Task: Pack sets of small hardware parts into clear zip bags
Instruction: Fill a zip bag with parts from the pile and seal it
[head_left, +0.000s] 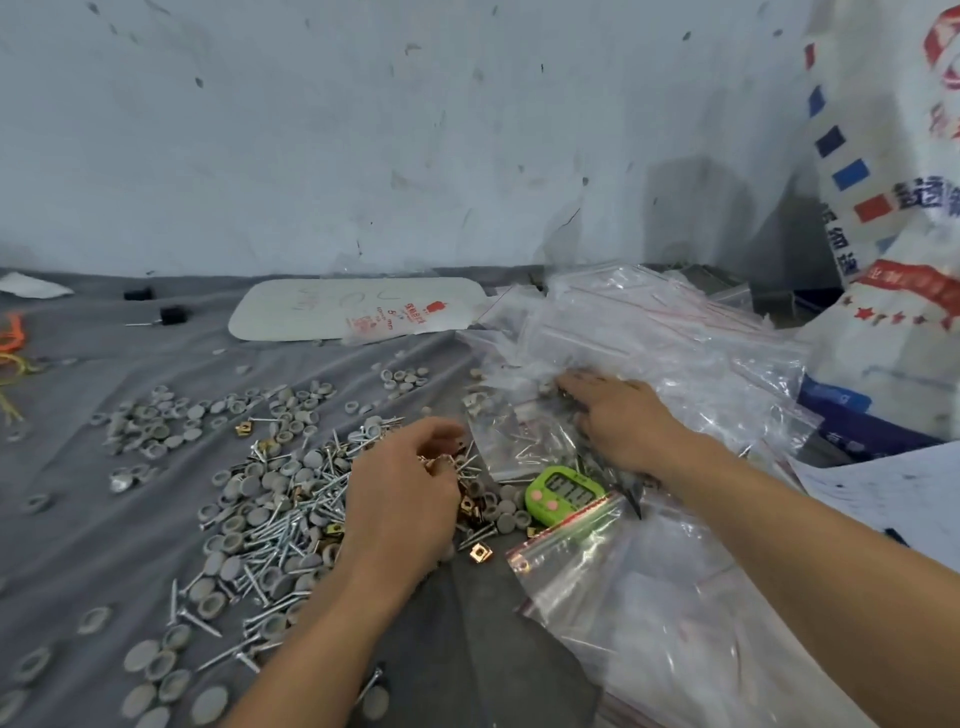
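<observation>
Looks like the gathering step. Got the left hand (400, 493) down in the parts pile mid-counter (467, 623), fingers (436, 431) curled in and pinching a small bunch of screws (291, 525). Got the right hand (623, 421) further right, fingers laid out straight, pressing flat on the heap of zip bags (675, 332).

Best to grab type by type, count the set in the palm, then pin one bag's mouth open before dropping anything in. Worth watching those sharp tips on thin plastic.

Counting: one green timer (563, 491), one partly filled bag (519, 441) just beside the right hand, roughly half a dozen brass clips (479, 552) showing. Screws and grey caps (156, 431): way too many to count.
</observation>
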